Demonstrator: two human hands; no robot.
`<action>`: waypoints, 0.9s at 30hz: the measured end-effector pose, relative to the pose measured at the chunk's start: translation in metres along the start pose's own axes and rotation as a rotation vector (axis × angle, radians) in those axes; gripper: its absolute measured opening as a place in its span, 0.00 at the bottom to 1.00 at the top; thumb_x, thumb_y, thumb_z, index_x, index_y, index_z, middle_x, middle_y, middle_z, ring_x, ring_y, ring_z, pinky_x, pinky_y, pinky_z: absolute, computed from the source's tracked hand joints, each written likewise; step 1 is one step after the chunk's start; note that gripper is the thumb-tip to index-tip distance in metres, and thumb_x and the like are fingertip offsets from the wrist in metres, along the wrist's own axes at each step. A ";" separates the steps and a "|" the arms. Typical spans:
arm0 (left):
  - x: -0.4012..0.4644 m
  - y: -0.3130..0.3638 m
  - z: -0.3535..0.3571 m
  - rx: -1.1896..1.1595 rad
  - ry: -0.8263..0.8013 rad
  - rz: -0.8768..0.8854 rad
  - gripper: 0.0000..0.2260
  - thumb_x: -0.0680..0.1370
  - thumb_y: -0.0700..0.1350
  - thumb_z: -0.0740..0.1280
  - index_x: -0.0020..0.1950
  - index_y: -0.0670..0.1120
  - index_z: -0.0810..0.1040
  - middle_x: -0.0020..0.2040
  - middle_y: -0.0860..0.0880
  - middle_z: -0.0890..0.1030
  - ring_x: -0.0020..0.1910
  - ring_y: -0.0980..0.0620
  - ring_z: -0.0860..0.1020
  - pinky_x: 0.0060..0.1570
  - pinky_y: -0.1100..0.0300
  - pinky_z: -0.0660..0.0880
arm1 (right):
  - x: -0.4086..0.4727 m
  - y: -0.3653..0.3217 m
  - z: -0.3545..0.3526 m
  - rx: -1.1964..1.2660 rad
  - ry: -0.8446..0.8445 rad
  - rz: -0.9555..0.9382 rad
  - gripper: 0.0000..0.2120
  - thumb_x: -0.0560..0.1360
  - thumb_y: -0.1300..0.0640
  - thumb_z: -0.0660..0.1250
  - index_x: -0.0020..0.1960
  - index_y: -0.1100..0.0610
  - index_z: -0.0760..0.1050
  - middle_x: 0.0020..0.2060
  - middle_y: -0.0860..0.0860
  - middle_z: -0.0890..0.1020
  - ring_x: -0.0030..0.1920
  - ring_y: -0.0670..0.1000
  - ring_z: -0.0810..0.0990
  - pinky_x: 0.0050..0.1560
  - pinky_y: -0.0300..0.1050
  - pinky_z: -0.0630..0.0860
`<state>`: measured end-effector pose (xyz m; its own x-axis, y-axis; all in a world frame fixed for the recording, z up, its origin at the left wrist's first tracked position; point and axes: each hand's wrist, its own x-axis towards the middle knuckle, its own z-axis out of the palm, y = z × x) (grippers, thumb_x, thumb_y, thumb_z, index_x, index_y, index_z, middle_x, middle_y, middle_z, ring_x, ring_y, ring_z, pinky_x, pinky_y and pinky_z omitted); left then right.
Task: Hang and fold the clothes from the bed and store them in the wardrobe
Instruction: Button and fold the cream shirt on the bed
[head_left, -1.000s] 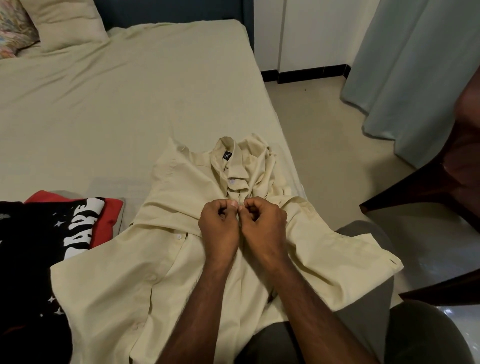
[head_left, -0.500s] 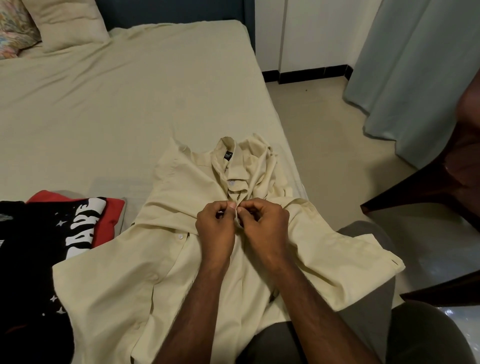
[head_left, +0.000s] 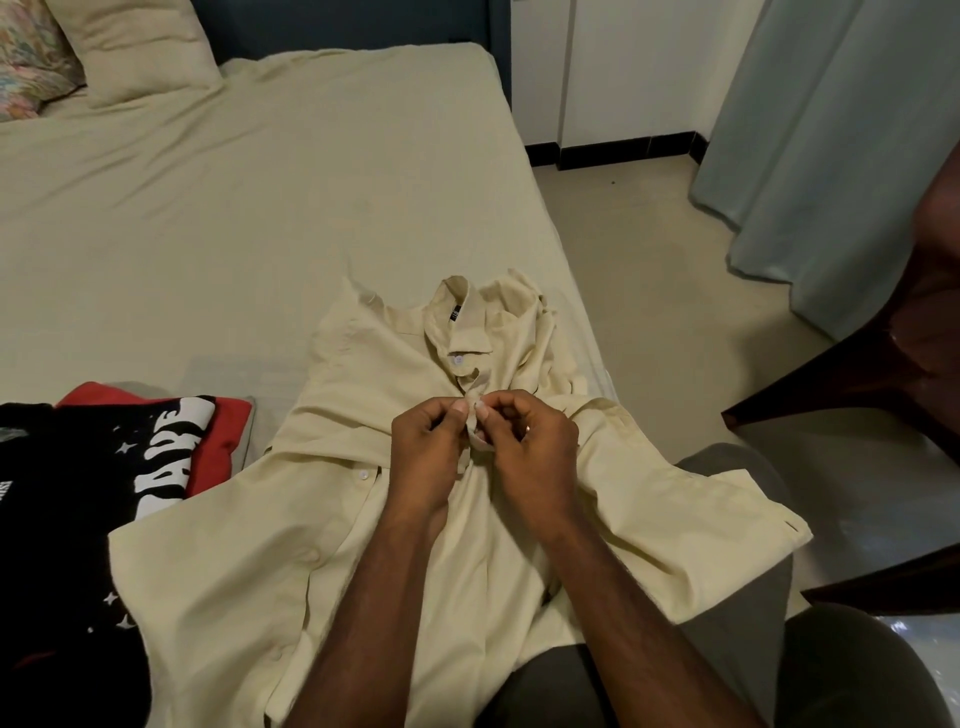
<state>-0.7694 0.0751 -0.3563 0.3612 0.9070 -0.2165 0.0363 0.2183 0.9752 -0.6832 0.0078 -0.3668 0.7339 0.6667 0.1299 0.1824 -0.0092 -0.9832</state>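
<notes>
2 hands meet over the front placket of a pale cream button-up cotton shirt (head_left: 519, 519), which lies face up on the near edge of the bed (head_left: 260, 208), collar pointing away and its lower part draped toward the person's lap. The left hand (head_left: 426, 457) has its fingers (head_left: 457, 410) curled, thumb and forefinger pinching a small fold of the placket just below the collar. The right hand (head_left: 530, 447) mirrors it, its fingers (head_left: 485, 413) pinching the same strip of cloth from the other side, so the 2 thumbs nearly touch. 1 white button (head_left: 458, 359) shows fastened under the collar, and another sits on the shirt's left panel. To the left of the shirt, touching its sleeve, lies a black garment with white lettering (head_left: 78, 493) over a red one (head_left: 228, 431). A cream pillow (head_left: 140, 47) rests at the bed's far end, and a pale blue curtain (head_left: 831, 156) hangs on the right.
</notes>
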 end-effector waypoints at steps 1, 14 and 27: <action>0.001 0.000 -0.001 0.013 -0.017 0.013 0.10 0.83 0.41 0.65 0.47 0.39 0.84 0.39 0.28 0.78 0.35 0.44 0.72 0.34 0.56 0.71 | 0.000 0.000 0.000 0.001 0.003 -0.008 0.03 0.78 0.59 0.72 0.50 0.56 0.85 0.38 0.45 0.86 0.41 0.44 0.85 0.44 0.38 0.80; 0.001 -0.012 0.000 -0.043 0.040 -0.070 0.07 0.81 0.40 0.68 0.48 0.38 0.85 0.32 0.44 0.72 0.29 0.54 0.67 0.29 0.60 0.63 | 0.000 0.004 0.001 -0.066 -0.038 -0.077 0.08 0.76 0.62 0.73 0.52 0.53 0.87 0.44 0.44 0.85 0.49 0.44 0.84 0.52 0.42 0.80; 0.004 -0.019 -0.039 0.440 -0.052 0.292 0.10 0.77 0.34 0.71 0.49 0.48 0.86 0.44 0.51 0.85 0.43 0.54 0.82 0.46 0.59 0.79 | 0.004 0.004 -0.015 -0.284 -0.069 -0.032 0.07 0.73 0.64 0.73 0.47 0.53 0.86 0.36 0.42 0.84 0.38 0.42 0.83 0.45 0.43 0.82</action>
<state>-0.8050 0.0888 -0.3778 0.4601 0.8859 0.0582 0.3112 -0.2223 0.9240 -0.6697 -0.0004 -0.3686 0.6804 0.7189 0.1419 0.3876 -0.1887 -0.9023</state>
